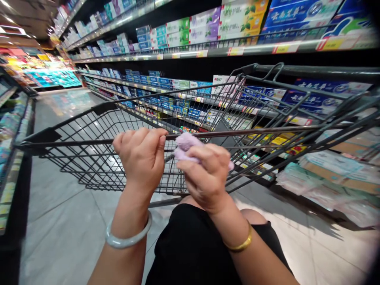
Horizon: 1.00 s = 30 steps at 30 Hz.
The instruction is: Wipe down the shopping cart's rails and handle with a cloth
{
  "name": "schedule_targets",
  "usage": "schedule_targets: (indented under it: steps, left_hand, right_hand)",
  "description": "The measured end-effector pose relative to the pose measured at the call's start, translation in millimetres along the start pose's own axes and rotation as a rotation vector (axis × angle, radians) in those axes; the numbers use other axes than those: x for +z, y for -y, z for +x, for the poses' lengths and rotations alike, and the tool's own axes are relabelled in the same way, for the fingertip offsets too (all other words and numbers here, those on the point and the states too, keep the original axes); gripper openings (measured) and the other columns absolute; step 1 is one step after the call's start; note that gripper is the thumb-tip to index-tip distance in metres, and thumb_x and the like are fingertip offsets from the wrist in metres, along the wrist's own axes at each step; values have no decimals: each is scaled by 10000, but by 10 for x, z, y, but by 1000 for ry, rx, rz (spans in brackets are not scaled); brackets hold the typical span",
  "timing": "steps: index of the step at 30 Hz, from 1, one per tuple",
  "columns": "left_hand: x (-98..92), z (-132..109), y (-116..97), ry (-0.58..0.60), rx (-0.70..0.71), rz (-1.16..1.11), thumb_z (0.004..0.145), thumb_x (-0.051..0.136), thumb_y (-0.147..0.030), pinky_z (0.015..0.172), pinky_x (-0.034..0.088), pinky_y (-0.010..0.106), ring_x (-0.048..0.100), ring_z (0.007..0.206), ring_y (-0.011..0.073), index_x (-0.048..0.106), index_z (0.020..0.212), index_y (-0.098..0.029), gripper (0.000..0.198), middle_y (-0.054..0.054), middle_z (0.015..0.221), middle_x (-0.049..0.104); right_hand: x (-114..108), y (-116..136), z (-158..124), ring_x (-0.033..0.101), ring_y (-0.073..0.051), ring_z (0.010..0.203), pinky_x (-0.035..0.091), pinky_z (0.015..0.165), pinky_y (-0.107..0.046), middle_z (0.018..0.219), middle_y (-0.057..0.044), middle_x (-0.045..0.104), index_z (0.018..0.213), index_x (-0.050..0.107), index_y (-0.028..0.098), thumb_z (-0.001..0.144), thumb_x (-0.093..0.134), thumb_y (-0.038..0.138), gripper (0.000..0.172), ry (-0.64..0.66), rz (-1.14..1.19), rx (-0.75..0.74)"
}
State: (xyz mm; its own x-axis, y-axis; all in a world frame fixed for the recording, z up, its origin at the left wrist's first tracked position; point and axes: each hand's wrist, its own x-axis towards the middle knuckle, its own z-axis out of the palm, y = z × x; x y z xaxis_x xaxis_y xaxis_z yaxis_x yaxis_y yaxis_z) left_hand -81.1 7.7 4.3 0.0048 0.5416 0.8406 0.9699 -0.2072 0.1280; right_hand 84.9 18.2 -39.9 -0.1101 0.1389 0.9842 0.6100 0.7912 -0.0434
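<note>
A supermarket aisle runs ahead over a pale tiled floor (59,221), glossy with reflected light. Dark tiered shelves (208,65) line the right side, packed with blue, green and white boxes (297,16) above yellow price tags (236,51). A lower shelf (12,134) edges the left. A brightly lit, colourful display (50,77) stands at the far end.

L hand (142,158) grips cart rim (267,132), R hand (208,178) cloth (185,142).

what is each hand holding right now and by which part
The left hand is wrapped around the top bar of the shopping cart. The right hand holds a bunched purple cloth by its near end, against the same bar.
</note>
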Motion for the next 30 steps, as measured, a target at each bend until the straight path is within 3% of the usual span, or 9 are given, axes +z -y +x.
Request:
schedule_targets:
  steps: [4, 9, 16, 20, 22, 27, 30]
  left_hand:
    - [3, -10, -5, -16, 9, 7, 1047, 383, -405, 929, 336, 507, 565, 892, 251, 670, 1049, -322, 299, 33, 879, 679]
    - [6, -28, 54, -17, 39, 51, 1045, 392, -389, 939, 335, 499, 556, 912, 257, 665, 1084, -314, 286, 41, 897, 677]
    - [35, -17, 86, -70, 67, 47, 1030, 415, -391, 903, 341, 477, 545, 857, 259, 706, 1058, -277, 314, 52, 832, 665]
    - [28, -9, 75, -60, 28, 60, 1023, 424, -394, 911, 350, 480, 554, 865, 267, 714, 1033, -286, 310, 58, 828, 669]
    - [18, -5, 78, -41, 31, 68, 1023, 421, -392, 912, 349, 478, 553, 863, 268, 715, 1034, -284, 313, 58, 828, 670]
    - [15, -2, 76, -41, 41, 57, 1023, 414, -396, 909, 340, 470, 536, 847, 265, 717, 1041, -275, 326, 54, 832, 672]
    - [23, -6, 71, -47, 23, 55, 1022, 416, -396, 915, 335, 467, 535, 861, 265, 714, 1043, -280, 320, 56, 833, 671]
  right_hand:
    - [-124, -67, 68, 561, -190, 1001, 452, 914, -386, 987, -21, 643, 887, 713, 295, 896, 628, 141, 177, -94, -8, 106]
    - [-66, -65, 30, 573, -191, 1053, 457, 919, -383, 1028, -10, 673, 918, 710, 278, 924, 648, 201, 99, 16, -3, -72]
    - [-338, -254, 194, 596, -197, 972, 505, 884, -403, 995, -15, 613, 902, 678, 276, 841, 674, 101, 186, -244, -58, 147]
    - [-270, -196, 156, 600, -203, 1018, 493, 908, -396, 1012, -15, 657, 927, 682, 279, 870, 663, 142, 149, -86, -67, 18]
    - [-295, -222, 164, 611, -191, 1002, 495, 904, -385, 1009, -2, 664, 932, 686, 287, 866, 668, 140, 163, -69, -52, -6]
    - [-537, -451, 240, 614, -212, 981, 501, 911, -428, 993, -29, 608, 905, 709, 255, 856, 636, 141, 144, -341, -59, 219]
    - [-545, -455, 228, 610, -223, 982, 507, 910, -449, 1001, -40, 599, 914, 707, 243, 856, 618, 160, 136, -352, -62, 234]
